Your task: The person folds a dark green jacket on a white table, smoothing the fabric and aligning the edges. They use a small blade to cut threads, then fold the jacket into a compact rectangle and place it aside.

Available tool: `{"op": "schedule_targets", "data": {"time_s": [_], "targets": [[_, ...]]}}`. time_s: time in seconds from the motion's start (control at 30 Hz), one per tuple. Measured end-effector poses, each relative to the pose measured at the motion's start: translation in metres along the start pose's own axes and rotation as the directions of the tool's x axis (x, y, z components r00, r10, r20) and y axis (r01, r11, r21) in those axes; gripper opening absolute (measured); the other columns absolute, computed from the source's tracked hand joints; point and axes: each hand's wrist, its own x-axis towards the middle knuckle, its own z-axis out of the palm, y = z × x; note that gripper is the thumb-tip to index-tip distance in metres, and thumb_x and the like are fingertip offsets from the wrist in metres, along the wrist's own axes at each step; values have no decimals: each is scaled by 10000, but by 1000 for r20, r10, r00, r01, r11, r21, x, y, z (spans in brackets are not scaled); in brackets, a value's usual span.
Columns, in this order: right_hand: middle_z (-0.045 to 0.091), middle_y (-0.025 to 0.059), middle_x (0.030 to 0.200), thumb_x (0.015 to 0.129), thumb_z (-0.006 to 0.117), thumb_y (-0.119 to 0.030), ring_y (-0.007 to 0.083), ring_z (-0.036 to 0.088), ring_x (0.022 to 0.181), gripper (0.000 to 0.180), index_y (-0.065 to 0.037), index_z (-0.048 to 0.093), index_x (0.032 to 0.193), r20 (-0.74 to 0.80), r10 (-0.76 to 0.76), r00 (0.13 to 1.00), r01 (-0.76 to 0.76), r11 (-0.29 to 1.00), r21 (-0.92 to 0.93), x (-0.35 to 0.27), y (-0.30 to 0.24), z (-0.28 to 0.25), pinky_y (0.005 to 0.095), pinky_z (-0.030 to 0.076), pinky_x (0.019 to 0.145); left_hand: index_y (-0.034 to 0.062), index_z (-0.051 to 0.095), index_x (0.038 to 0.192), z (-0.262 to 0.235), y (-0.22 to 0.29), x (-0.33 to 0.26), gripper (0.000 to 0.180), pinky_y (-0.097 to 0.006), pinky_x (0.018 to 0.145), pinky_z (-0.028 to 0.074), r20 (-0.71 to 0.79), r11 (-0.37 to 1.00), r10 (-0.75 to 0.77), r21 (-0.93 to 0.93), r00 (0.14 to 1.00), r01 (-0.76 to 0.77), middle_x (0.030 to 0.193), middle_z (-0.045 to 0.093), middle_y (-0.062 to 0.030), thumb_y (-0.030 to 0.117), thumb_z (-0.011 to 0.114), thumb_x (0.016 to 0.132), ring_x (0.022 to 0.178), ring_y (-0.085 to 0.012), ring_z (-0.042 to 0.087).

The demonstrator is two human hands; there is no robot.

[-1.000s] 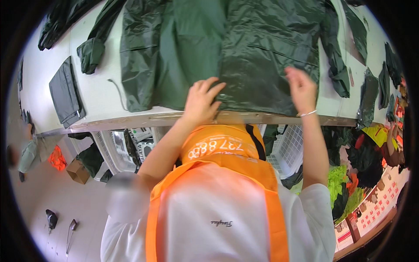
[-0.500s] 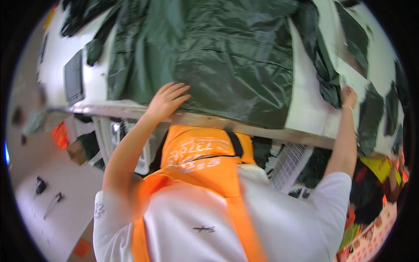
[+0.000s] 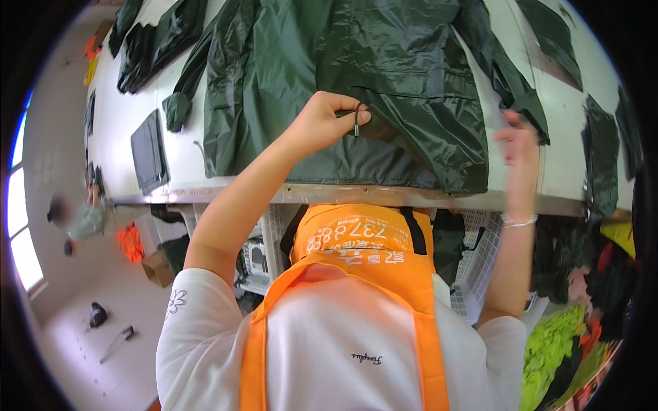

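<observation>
A dark green rain jacket lies spread on the white table. My left hand rests on its lower front part, fingers pinched on a thin dark drawstring loop at the hem. My right hand is raised at the jacket's right edge, next to its sleeve, fingers loosely curled; whether it holds the fabric I cannot tell. A bracelet circles that wrist. My orange apron and white shirt fill the lower picture.
More dark green garments lie at the table's far left, and others hang over its right edge. A dark folded piece sits near the left front edge. White baskets stand under the table. Another person is at far left.
My left hand moved from the jacket's hem edge up onto the fabric and pinched the drawstring. My right hand drew back in from the far right toward the sleeve.
</observation>
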Motion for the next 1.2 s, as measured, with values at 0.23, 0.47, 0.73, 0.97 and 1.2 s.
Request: {"op": "schedule_targets", "data": {"time_s": [0.23, 0.47, 0.73, 0.97, 1.2], "targets": [[564, 71, 881, 825, 647, -119, 245, 545, 772, 237, -72, 572, 1045, -46, -403, 914, 350, 841, -413, -53, -54, 117, 342, 442, 681, -31, 686, 958, -3, 18, 13, 233, -188, 602, 405, 122, 996, 18, -94, 992, -7, 745, 616, 25, 151, 675, 814, 656, -26, 503], [568, 21, 884, 780, 679, -145, 228, 528, 810, 253, -107, 605, 1019, -53, -551, 833, 371, 627, -685, -49, -64, 134, 353, 394, 680, -31, 688, 952, -13, 28, 11, 237, -189, 555, 376, 246, 998, 56, -42, 968, -47, 704, 596, 28, 157, 674, 808, 632, -24, 486], [575, 14, 859, 770, 685, -139, 226, 534, 773, 211, -109, 623, 970, -59, -541, 839, 383, 664, -642, -46, -65, 141, 343, 394, 661, -37, 688, 948, -16, 25, 9, 225, -202, 545, 379, 262, 994, 91, -74, 961, -74, 694, 593, 27, 140, 667, 810, 634, -32, 477], [574, 55, 844, 788, 685, -113, 224, 549, 756, 211, -93, 607, 982, -64, -390, 919, 358, 891, -280, -41, -54, 135, 307, 442, 647, -45, 655, 893, -9, 16, 5, 221, -225, 588, 388, 200, 973, 224, 13, 954, -232, 670, 576, 17, 166, 639, 826, 658, -43, 466], [559, 52, 919, 793, 741, -225, 120, 520, 781, 425, 29, 570, 1087, -654, -60, 755, 38, 998, -48, 28, 58, 7, 244, 459, 690, 7, 683, 892, 13, -117, -45, 260, -353, 872, 478, 246, 896, 185, 356, 951, -266, 995, 657, -162, -15, 509, 700, 968, -303, 614]]}}
